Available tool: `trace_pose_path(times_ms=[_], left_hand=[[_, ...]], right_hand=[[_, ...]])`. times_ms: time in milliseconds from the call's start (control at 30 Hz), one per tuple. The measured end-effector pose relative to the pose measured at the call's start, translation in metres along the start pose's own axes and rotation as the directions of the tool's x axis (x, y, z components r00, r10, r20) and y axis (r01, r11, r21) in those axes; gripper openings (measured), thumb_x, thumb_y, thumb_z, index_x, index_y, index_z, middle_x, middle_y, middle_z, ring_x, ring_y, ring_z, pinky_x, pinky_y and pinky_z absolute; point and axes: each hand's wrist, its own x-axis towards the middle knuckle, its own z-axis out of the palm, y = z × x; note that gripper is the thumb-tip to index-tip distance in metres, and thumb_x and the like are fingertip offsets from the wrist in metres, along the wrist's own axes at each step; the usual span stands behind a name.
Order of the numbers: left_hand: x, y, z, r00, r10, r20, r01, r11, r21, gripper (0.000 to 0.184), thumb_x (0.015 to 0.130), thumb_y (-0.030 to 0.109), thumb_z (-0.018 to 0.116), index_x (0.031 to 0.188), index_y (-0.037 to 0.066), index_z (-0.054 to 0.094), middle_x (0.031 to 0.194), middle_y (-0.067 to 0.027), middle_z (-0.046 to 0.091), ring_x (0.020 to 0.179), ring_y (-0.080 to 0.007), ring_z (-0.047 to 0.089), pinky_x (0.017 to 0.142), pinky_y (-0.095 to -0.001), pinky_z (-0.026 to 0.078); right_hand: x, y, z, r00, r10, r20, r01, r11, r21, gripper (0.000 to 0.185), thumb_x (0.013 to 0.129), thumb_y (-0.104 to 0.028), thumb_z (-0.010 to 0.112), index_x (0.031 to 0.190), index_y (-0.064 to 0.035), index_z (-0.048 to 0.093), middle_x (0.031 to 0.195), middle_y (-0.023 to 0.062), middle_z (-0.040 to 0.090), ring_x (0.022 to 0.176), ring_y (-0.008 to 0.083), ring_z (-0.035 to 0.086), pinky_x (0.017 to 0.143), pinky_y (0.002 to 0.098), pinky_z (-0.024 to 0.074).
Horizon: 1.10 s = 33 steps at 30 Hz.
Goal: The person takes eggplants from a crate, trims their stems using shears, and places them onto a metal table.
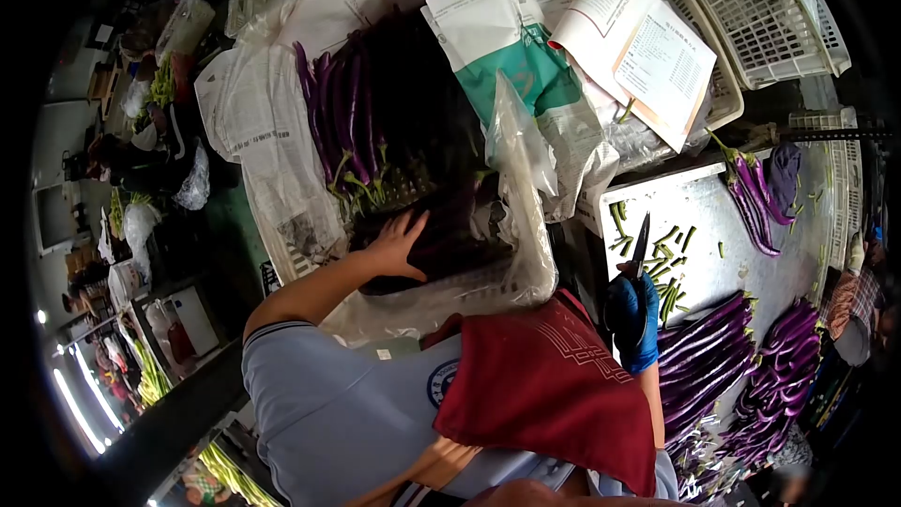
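Note:
My left hand (pixel 399 246) is bare, fingers spread, reaching over the near side of a lined white crate (pixel 540 286). Beneath it lie dark eggplants (pixel 450 239), partly in shadow. Farther back in the same crate, long purple eggplants (pixel 345 113) lie side by side with their green stems toward me. My right hand (pixel 631 319), in a blue glove, is closed around a knife (pixel 642 242) whose blade points away from me. Cut green stem ends (pixel 666 268) are scattered on the metal table (pixel 779 268) beside that hand.
Purple eggplants (pixel 704 352) are lined up on the table's near side, with another pile (pixel 777 376) to their right. A few eggplants (pixel 751 197) lie at its far end. Printed paper (pixel 648 47) covers a second crate, and an upturned basket (pixel 751 19) stands behind.

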Motion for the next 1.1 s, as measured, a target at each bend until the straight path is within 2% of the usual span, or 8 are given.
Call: trace_pose_path(times_ms=[233,333,567,667,700,800,933,1100], left_hand=[[0.015,-0.023,0.004,0.995,-0.013,-0.097,-0.011,0.970,-0.242,0.123,0.055,0.054,0.078,0.142,0.003,0.009,0.136,-0.0272,0.030,0.126,-0.0399,0.030,0.106,-0.0403,0.025],[0.014,-0.007,-0.027,0.997,-0.036,0.075,0.047,0.987,-0.154,0.112,0.056,0.052,0.078,0.138,0.000,0.023,0.131,-0.0258,0.039,0.123,-0.0372,0.037,0.104,-0.0380,0.029],[0.047,-0.038,-0.027,0.916,0.011,0.401,0.279,0.701,-0.657,0.067,0.065,0.024,0.080,0.120,0.001,0.049,0.113,-0.0080,0.058,0.103,-0.0175,0.052,0.089,-0.0299,0.041],[0.040,-0.022,-0.054,0.774,0.174,0.609,0.401,0.609,-0.685,0.085,0.062,0.034,0.080,0.128,-0.003,0.041,0.129,-0.0150,0.047,0.120,-0.0228,0.043,0.099,-0.0297,0.033],[0.044,-0.021,-0.050,0.755,0.188,0.628,0.355,0.688,-0.633,0.093,0.060,0.035,0.081,0.131,-0.003,0.036,0.132,-0.0175,0.043,0.123,-0.0244,0.040,0.101,-0.0302,0.031],[0.039,-0.030,-0.016,0.943,0.248,0.224,-0.124,0.881,-0.457,0.099,0.057,0.037,0.082,0.133,-0.002,0.032,0.132,-0.0187,0.043,0.123,-0.0260,0.040,0.102,-0.0313,0.031],[0.030,-0.022,-0.024,0.935,0.263,0.239,-0.117,0.863,-0.492,0.097,0.058,0.033,0.082,0.133,-0.002,0.032,0.128,-0.0184,0.046,0.120,-0.0272,0.043,0.100,-0.0317,0.034],[0.024,-0.015,-0.067,0.871,0.203,0.448,0.231,0.635,-0.737,0.081,0.062,0.019,0.078,0.130,0.002,0.039,0.118,-0.0117,0.052,0.108,-0.0208,0.050,0.096,-0.0305,0.037]], right_hand=[[0.001,-0.001,0.003,1.000,0.007,-0.005,-0.007,1.000,-0.008,0.019,0.090,-0.010,0.051,0.108,-0.0069,0.053,0.066,-0.0029,0.050,0.045,0.0040,0.040,0.039,0.0180,0.0283],[0.001,0.003,0.001,1.000,0.015,-0.019,-0.016,1.000,-0.022,0.019,0.090,-0.011,0.052,0.108,-0.0067,0.053,0.065,-0.0034,0.050,0.045,0.0039,0.040,0.039,0.0181,0.0284],[-0.005,0.001,-0.002,0.999,0.037,-0.037,-0.038,0.999,-0.019,0.019,0.089,-0.012,0.053,0.108,-0.0068,0.053,0.065,-0.0043,0.050,0.044,0.0037,0.040,0.038,0.0180,0.0285],[-0.007,0.003,-0.005,0.997,0.039,-0.064,-0.039,0.999,0.007,0.020,0.089,-0.011,0.053,0.108,-0.0068,0.053,0.065,-0.0043,0.050,0.046,0.0034,0.041,0.040,0.0171,0.0291],[-0.006,0.004,-0.006,0.996,0.033,-0.078,-0.033,0.999,0.001,0.020,0.089,-0.011,0.053,0.109,-0.0068,0.053,0.065,-0.0044,0.049,0.047,0.0034,0.041,0.040,0.0170,0.0292],[-0.006,0.006,-0.005,0.996,0.038,-0.087,-0.037,0.999,0.016,0.019,0.089,-0.010,0.053,0.108,-0.0069,0.053,0.065,-0.0049,0.048,0.049,0.0033,0.041,0.042,0.0168,0.0302],[-0.002,0.009,-0.004,0.999,0.026,-0.039,-0.026,1.000,-0.003,0.018,0.090,-0.011,0.052,0.107,-0.0066,0.052,0.065,-0.0051,0.047,0.049,0.0035,0.041,0.042,0.0174,0.0307],[-0.001,0.012,-0.009,0.999,-0.026,0.024,0.026,1.000,0.015,0.017,0.087,-0.014,0.057,0.102,-0.0070,0.055,0.065,-0.0043,0.048,0.049,0.0034,0.040,0.043,0.0180,0.0304]])
